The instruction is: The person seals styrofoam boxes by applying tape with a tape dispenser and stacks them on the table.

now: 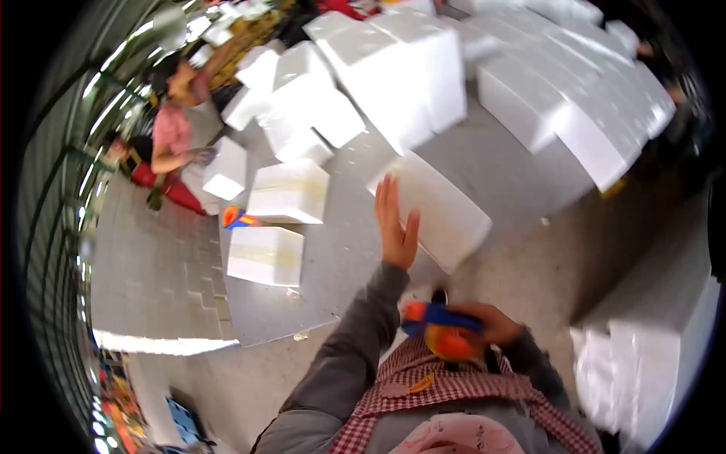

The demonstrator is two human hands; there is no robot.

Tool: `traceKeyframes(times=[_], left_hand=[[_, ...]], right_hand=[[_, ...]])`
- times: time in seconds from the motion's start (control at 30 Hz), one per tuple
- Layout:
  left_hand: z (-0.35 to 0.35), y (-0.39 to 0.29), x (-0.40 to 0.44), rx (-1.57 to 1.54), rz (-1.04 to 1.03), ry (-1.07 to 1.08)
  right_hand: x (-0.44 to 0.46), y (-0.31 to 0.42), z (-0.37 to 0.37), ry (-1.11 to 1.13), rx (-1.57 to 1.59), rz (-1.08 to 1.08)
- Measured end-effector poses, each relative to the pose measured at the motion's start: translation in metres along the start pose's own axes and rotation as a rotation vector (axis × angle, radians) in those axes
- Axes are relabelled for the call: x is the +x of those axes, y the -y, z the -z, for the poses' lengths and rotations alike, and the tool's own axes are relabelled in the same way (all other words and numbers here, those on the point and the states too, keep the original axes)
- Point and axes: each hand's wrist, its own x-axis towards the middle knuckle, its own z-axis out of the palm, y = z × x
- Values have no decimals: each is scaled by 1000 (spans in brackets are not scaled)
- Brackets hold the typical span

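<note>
Two tape guns show. The first tape gun [454,337] is in the right hand [495,321], in front of the person's body and beyond the worktop's near edge; the fingers are wrapped round it, though motion blur hides the exact grip. Its blue frame lies roughly crosswise in the view, its reddish end to the left, and a rounded orange part sits below the frame. The second tape gun [237,218], orange and blue, lies on the worktop [344,242] at its left side.

The left hand [397,231] is spread flat, its four fingers close together and pointing away from the person, the thumb wide to the right. It overlaps the left side of one white box [450,208]; whether the palm touches cannot be told. That box is an oblong block, lying on the worktop at the near edge, its long axis running from far left to near right.

Two more boxes stand to the left, a farther one [289,189] and a nearer one [265,256], each with a yellowish band. A co-worker [181,136] has a hand on another box [225,170]. Behind, smooth white boxes [393,76] crowd together, too blurred to count. The person's apron [446,387] is red-and-white checked cloth.
</note>
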Motion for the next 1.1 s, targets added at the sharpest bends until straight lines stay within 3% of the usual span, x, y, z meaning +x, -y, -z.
traceKeyframes(times=[0.03,0.07,0.1,0.17,0.23,0.27,0.3,0.33,0.37,0.4,0.47,0.5,0.53,0.57,0.6,0.67,0.7,0.73,0.77,0.8,0.83,0.87,0.9,0.97,1.0,1.03,1.1], left_hand=[[5,21,-16,-212,151,-181],[7,43,-25,-400,314,-321],[1,71,-31,-398,309,-345],[-18,115,-54,-415,469,-104],[-41,128,-52,-466,474,-179],[-52,130,-47,-513,478,-222],[-44,134,-36,-225,457,-227],[-23,138,-21,131,298,-259],[-2,141,-5,512,170,-345],[36,144,9,817,111,-148],[89,144,44,1169,186,106],[103,125,59,1182,237,-35],[119,106,74,1182,287,-177],[123,86,96,1175,263,-241],[105,79,109,660,248,-292],[40,77,122,-315,298,-238],[1,44,133,-285,202,-34],[-50,22,148,-636,441,128],[-112,47,149,-801,323,224],[-157,28,169,-726,359,251],[-212,31,186,-807,467,127],[-265,43,205,-895,571,-7],[-294,57,229,-907,549,-25],[-326,81,266,-1308,876,212],[-326,71,276,-971,1174,222],[-341,77,273,-972,1178,209],[-343,115,243,-1501,971,269]], right_hand=[[-27,20,19,-76,230,-88],[-43,6,32,-302,528,46],[-45,-19,43,-419,840,172],[-12,-27,70,-686,783,272],[37,-73,96,-696,793,449],[50,-57,91,-665,777,427],[71,-26,71,-654,755,415],[95,8,48,-808,847,377],[111,10,33,-737,1002,298],[127,13,17,-676,1160,211],[159,1,2,-633,223,206],[174,-4,-7,-669,-184,231],[186,-64,-5,-719,4,238],[176,-66,7,-775,404,188],[155,-68,23,-800,812,140],[95,-42,69,-795,921,260],[75,-33,94,-923,904,324],[55,-23,117,-950,764,435],[45,-17,144,-971,750,517],[38,-25,175,-947,794,579],[41,-26,197,-935,785,593],[45,-23,225,-1021,698,625],[52,-18,252,-1105,610,660],[66,-37,298,-1134,668,621],[73,-67,327,-1214,269,510],[75,-83,344,-1254,-129,377],[86,-63,332,-1219,405,520]])
